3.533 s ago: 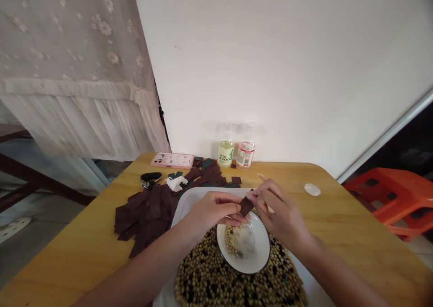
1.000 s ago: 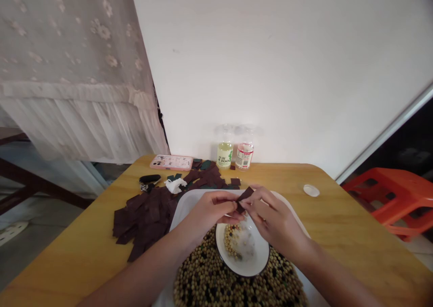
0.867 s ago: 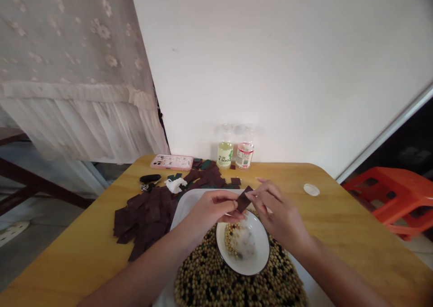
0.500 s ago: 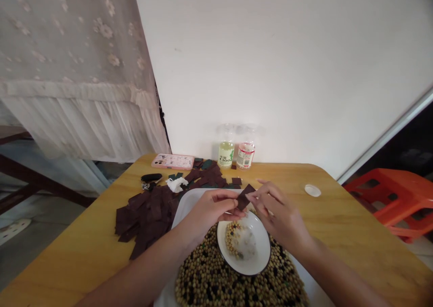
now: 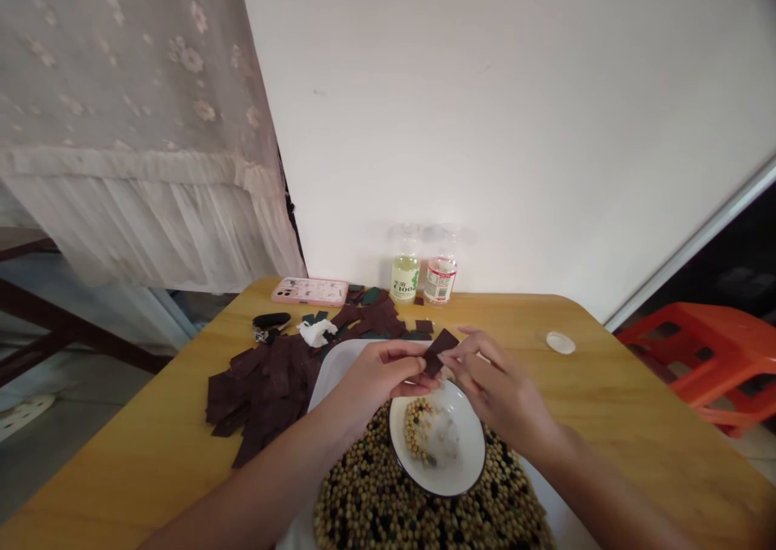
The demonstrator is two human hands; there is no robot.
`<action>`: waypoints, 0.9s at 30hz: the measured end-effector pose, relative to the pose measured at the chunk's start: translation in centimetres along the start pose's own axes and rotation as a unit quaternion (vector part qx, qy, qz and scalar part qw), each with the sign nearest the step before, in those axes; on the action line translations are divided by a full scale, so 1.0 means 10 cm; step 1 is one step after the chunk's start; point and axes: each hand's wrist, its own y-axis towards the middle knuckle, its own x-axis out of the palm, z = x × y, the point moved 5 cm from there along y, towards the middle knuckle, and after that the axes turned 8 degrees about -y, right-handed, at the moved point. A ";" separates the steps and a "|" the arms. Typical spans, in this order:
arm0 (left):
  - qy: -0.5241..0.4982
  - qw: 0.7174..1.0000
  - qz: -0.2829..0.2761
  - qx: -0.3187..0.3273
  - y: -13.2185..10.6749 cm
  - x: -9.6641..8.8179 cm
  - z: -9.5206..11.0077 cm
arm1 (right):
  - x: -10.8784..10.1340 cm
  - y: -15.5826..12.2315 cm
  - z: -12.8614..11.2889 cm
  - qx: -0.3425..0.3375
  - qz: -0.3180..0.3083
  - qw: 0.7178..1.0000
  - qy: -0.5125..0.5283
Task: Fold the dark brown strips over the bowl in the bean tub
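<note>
Looking down on a yellowish wooden table, with a white tray full of small round tan and dark bead-like bits, and on those a dark-rimmed white bowl. Above the bowl's far rim, with left hand and right hand pinching one dark piece between them, right fingers drawn in closer on its edge than a moment earlier, suggesting a firmer shared grip for working it. Looks brown, flat and four-sided, slanting up rightward, perhaps as thin as the matching pile leftward, hard to judge through blur.
</note>
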 end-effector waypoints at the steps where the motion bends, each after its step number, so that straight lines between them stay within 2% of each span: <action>1: 0.003 1.000 0.002 -0.003 0.00 0.00 0.00 | -0.01 0.00 0.02 0.006 0.008 1.000 -0.006; 3: 0.004 1.000 0.006 -0.006 0.00 0.00 0.00 | -0.02 -0.01 0.03 0.016 0.018 1.000 -0.011; 8: -0.026 0.999 0.020 0.000 0.01 -0.03 -0.02 | -0.01 -0.02 0.00 -0.007 -0.004 1.000 -0.004; 12: -0.029 1.000 0.007 0.001 0.02 -0.03 -0.03 | -0.04 -0.02 0.05 0.028 0.024 0.999 -0.011; 18: -0.029 0.999 0.020 -0.006 0.01 -0.03 -0.03 | -0.02 0.00 -0.03 -0.006 0.015 1.000 0.001; 23: 0.010 1.000 -0.022 -0.003 0.00 0.01 -0.02 | -0.06 0.01 0.02 0.036 0.039 0.999 -0.007; 27: 0.010 1.000 -0.021 -0.010 0.00 0.02 -0.03 | -0.04 0.03 -0.03 0.008 0.012 1.000 0.007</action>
